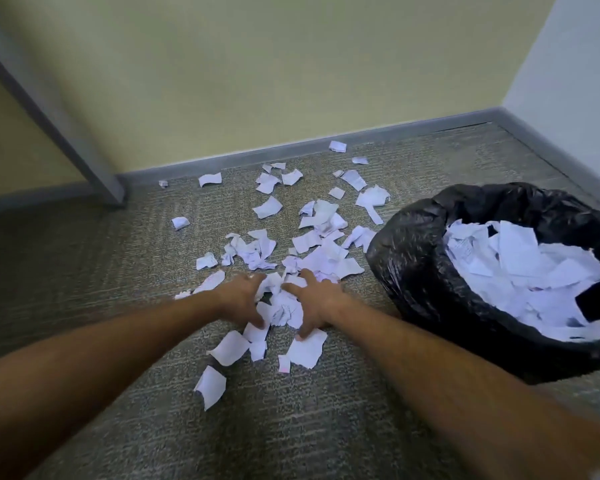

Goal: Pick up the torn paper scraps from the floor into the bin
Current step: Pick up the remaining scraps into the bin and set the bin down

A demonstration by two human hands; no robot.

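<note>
Torn white paper scraps (317, 242) lie scattered over the grey carpet, from the wall back toward me. My left hand (240, 299) and my right hand (314, 299) are down on the floor side by side, fingers curled around a small heap of scraps (282, 306) bunched between them. The bin (416, 268), lined with a black bag, stands to the right of my right hand and holds a thick layer of white scraps (527, 271). A few loose scraps (230, 347) lie nearer to me than my hands.
A yellow wall with a grey skirting board (291, 147) closes the far side, and a pale wall the right corner. A grey slanted post (66, 133) comes down to the floor at the far left. Bare carpet (291, 427) stretches between my forearms.
</note>
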